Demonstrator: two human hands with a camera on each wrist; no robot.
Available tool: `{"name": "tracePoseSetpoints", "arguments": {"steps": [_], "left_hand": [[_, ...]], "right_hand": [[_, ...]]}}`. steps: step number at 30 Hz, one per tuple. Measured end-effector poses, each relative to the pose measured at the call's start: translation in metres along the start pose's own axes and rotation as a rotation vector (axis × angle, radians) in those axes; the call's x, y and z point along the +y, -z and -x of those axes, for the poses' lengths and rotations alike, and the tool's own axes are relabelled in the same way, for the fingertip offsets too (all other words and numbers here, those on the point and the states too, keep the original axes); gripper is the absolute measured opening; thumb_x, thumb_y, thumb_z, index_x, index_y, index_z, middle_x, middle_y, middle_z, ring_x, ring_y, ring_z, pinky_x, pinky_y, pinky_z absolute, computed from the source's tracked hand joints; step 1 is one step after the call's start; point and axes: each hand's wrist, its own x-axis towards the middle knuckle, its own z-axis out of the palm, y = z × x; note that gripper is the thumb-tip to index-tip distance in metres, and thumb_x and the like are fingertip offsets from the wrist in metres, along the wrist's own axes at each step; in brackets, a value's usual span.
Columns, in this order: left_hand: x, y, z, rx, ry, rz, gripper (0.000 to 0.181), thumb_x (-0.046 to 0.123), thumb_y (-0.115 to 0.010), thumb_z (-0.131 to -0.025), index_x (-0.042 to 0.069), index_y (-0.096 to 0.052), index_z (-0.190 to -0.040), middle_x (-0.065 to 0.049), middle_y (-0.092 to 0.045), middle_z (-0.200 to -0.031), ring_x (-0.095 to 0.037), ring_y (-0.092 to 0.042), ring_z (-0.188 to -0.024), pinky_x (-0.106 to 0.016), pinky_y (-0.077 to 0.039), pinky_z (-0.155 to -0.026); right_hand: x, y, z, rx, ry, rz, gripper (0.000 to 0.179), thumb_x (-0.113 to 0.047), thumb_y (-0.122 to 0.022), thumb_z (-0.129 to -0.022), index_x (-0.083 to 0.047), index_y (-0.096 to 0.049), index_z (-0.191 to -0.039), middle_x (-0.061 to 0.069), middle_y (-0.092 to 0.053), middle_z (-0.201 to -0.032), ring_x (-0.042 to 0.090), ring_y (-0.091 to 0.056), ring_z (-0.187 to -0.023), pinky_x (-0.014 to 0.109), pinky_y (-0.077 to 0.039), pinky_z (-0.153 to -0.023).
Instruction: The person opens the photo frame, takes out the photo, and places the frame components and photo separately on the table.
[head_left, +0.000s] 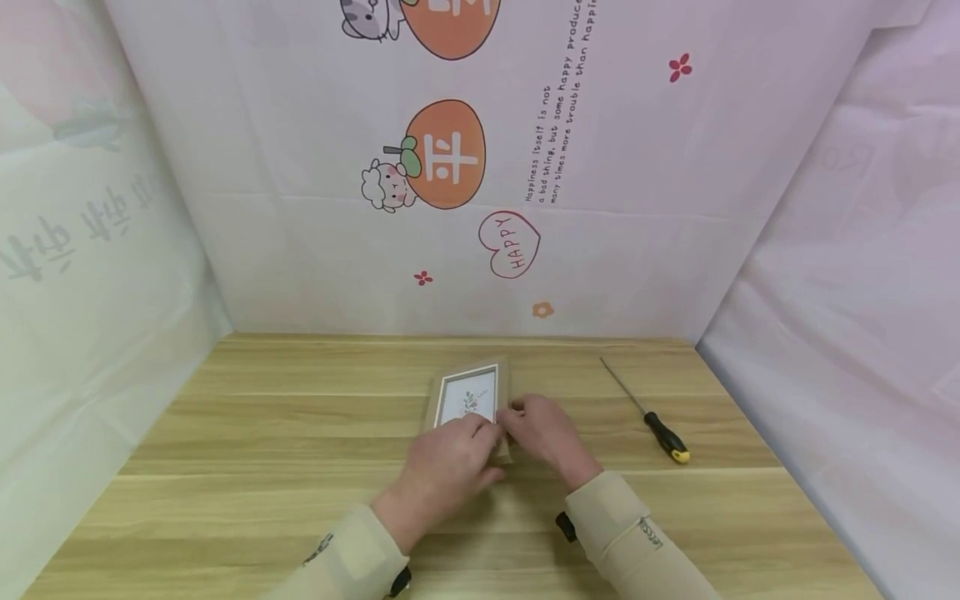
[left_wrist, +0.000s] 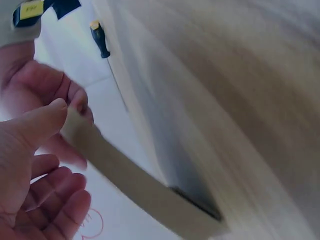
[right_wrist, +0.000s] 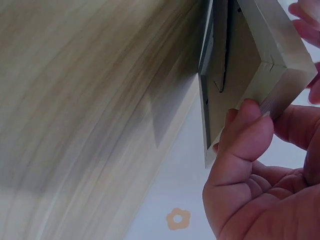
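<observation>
A small picture frame [head_left: 468, 396] with a pale wooden border and a leafy print is tilted, its near end raised off the table. My right hand [head_left: 542, 429] pinches its near right corner between thumb and finger. Over the near part of the front lies my left hand [head_left: 452, 467], hiding some of the print. In the left wrist view the left thumb [left_wrist: 42, 122] is at the frame's end, and the other fingers are loosely bent beside it. From the right wrist view the recessed back [right_wrist: 240, 60] of the frame shows, with a dark-edged strip along it.
A screwdriver [head_left: 663, 435] with a black and yellow handle lies on the wooden table [head_left: 262, 467], right of the hands. A printed white cloth [head_left: 300, 250] hangs behind the table, with more white cloth at both sides.
</observation>
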Motion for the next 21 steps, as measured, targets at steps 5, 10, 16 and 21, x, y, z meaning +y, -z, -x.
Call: {"name": "tracePoseSetpoints", "arguments": {"steps": [5,10,16,21], "left_hand": [[0.008,-0.003,-0.002,0.039,-0.013,-0.076,0.049,0.044,-0.091,-0.078,0.014,-0.068,-0.108,0.002,-0.07,-0.099,-0.012,-0.07,-0.08,-0.027,-0.06,-0.063],[0.011,-0.005,-0.001,0.059,-0.011,-0.152,0.048,0.045,-0.093,-0.076,0.013,-0.066,-0.1,0.001,-0.066,-0.091,-0.013,-0.067,-0.075,-0.027,-0.057,-0.056],[0.011,-0.012,0.002,0.171,-0.005,-0.229,0.04,0.036,-0.091,-0.077,0.012,-0.065,-0.094,-0.001,-0.062,-0.083,-0.016,-0.065,-0.069,-0.03,-0.054,-0.048],[0.01,-0.013,0.004,0.215,-0.008,-0.256,0.019,0.016,-0.081,-0.086,0.012,-0.064,-0.095,-0.002,-0.06,-0.081,-0.017,-0.063,-0.068,-0.029,-0.051,-0.044]], "right_hand": [[-0.004,-0.001,0.001,-0.004,0.012,-0.049,0.029,-0.029,-0.056,-0.096,-0.013,-0.063,-0.072,-0.002,-0.058,-0.066,0.015,-0.049,-0.061,0.027,-0.039,-0.056],[-0.009,-0.001,0.003,-0.009,-0.008,-0.103,0.036,-0.03,-0.057,-0.094,-0.016,-0.047,-0.062,-0.002,-0.049,-0.058,0.014,-0.043,-0.055,0.026,-0.034,-0.052],[-0.015,-0.002,0.002,-0.011,-0.02,-0.113,0.036,-0.032,-0.059,-0.094,-0.015,-0.054,-0.063,0.0,-0.057,-0.059,0.016,-0.05,-0.055,0.027,-0.037,-0.052],[-0.017,-0.002,0.002,-0.012,-0.019,-0.12,0.034,-0.032,-0.06,-0.093,-0.014,-0.058,-0.065,0.001,-0.06,-0.059,0.016,-0.052,-0.055,0.027,-0.038,-0.052]]}}
